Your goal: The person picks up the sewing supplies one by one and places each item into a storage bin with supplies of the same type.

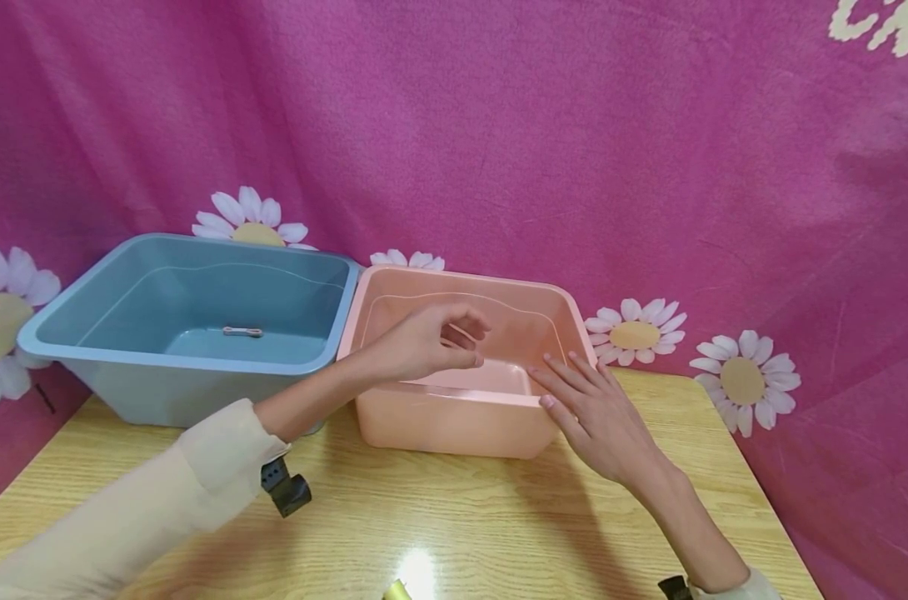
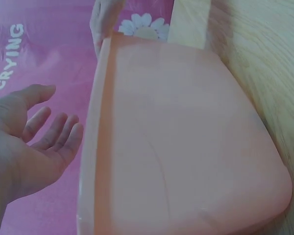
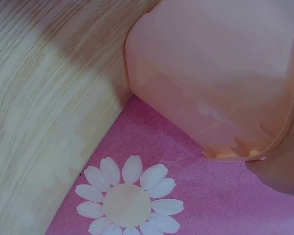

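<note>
A pink plastic bin [image 1: 454, 425] stands on the table. Over its opening hovers my left hand [image 1: 431, 342], fingers loosely bent and nothing between them. From the left wrist view, the same hand [image 2: 29, 147] is beside the rim with its thumb and fingers apart. My right hand [image 1: 596, 417] lies across the bin's front right corner, fingers spread and fairly straight over the rim. Part of that hand [image 3: 279, 166] shows against the rim in the right wrist view. The bin floor [image 1: 491, 377] is partly hidden behind my left hand.
Left of the pink bin stands a larger blue bin [image 1: 199, 392], with a small pale and pinkish strip-like item [image 1: 242, 332] inside. Behind both hangs a magenta cloth [image 1: 499, 150] with daisies. A yellow object [image 1: 396, 591] pokes in at the wooden table's [image 1: 349, 517] near edge.
</note>
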### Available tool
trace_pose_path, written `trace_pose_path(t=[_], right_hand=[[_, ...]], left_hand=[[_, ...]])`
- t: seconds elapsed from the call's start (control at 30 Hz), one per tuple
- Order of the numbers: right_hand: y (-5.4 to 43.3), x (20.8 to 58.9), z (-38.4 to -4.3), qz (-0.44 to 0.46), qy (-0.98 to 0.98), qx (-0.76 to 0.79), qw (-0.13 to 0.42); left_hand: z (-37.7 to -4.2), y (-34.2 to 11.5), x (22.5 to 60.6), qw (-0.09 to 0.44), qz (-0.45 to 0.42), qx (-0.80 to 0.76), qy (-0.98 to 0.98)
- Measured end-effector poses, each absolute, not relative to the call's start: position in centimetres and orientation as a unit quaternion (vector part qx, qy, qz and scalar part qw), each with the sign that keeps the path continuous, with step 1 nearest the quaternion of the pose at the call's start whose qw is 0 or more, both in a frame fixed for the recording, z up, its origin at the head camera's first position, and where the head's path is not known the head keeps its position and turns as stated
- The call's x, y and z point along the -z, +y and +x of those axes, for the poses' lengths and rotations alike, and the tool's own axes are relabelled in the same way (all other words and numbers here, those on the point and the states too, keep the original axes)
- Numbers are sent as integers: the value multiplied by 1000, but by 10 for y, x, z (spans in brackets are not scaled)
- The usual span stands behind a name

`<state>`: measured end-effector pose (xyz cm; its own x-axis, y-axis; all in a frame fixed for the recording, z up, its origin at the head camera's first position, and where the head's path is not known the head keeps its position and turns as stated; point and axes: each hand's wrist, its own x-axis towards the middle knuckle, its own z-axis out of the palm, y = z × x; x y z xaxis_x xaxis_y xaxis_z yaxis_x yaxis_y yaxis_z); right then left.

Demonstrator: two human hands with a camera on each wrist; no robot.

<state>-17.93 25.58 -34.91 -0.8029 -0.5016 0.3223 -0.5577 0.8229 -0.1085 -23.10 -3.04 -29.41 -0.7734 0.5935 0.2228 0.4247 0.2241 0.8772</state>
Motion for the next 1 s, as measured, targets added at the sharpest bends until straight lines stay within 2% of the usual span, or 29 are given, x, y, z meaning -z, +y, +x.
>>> trace_pose_path(t=[0.7,1.0], right_hand=[[255,347,-178,277,-945,-99,141],[255,348,-178,277,-946,-98,139]], left_hand=[[-183,-46,292,120,369,-560,732],[-164,-54,303,113,381,-546,738]])
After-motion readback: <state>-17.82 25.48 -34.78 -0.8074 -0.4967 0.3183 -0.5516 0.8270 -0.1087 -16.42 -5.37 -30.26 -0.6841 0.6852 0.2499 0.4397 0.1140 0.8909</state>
